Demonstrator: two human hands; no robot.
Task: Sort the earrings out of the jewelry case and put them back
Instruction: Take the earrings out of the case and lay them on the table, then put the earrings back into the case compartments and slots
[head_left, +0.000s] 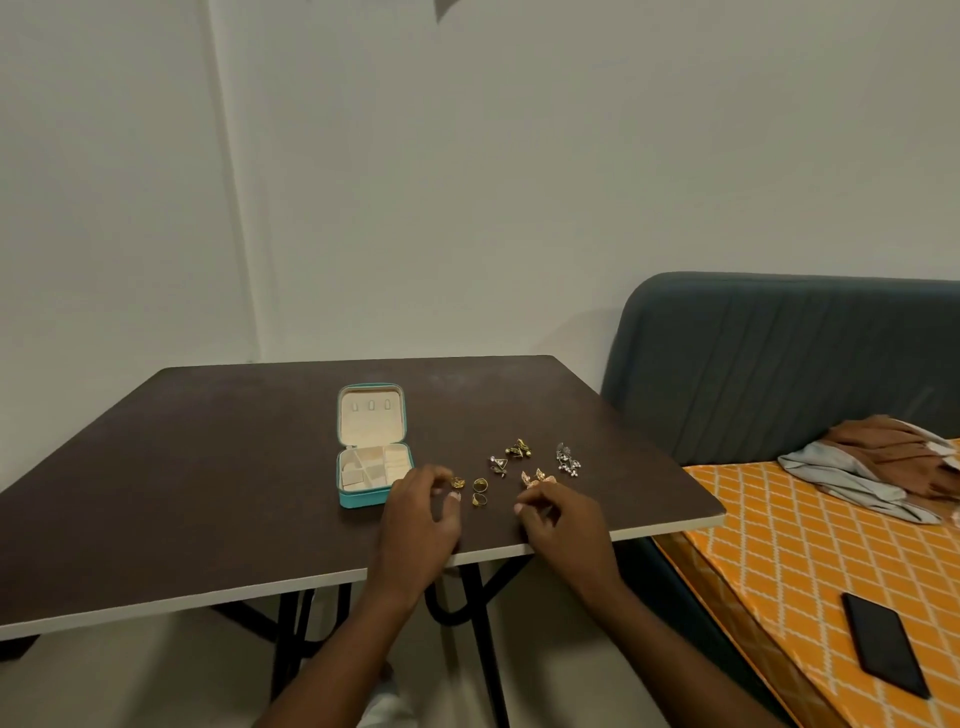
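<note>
A dark brown surface (208, 467) with a pale edge carries a small teal jewelry case (371, 457), which sits open a little in from the near edge, about midway between the left and right edges. Its lid stands upright at the back, showing a cream lining, and the cream compartments in the base look empty, though they are too small to be sure.

The earrings lie in loose groups on the surface to the right of the case. Nearest the case is a gold earring (457, 482), with two gold ring-shaped pieces (480, 491) just beside it. Further right lie a silver pair with a triangular shape (498, 464), a dark gold pair (518, 448) behind them, a rose-gold leaf-shaped pair (535, 477), and a silver cluster pair (567, 460) closest to the right edge.

The left hand (421, 514) rests on the surface by the front right corner of the case, its fingers curled, with thumb and forefinger pinched at the gold earring. The right hand (558, 519) is near the front edge, fingers curled in, its fingertips close together just below the rose-gold pair; whether it has hold of anything I cannot tell.

To the right stands a bed with an orange patterned cover (779, 545), bearing folded cloths (883, 467) and a black phone (885, 642).
</note>
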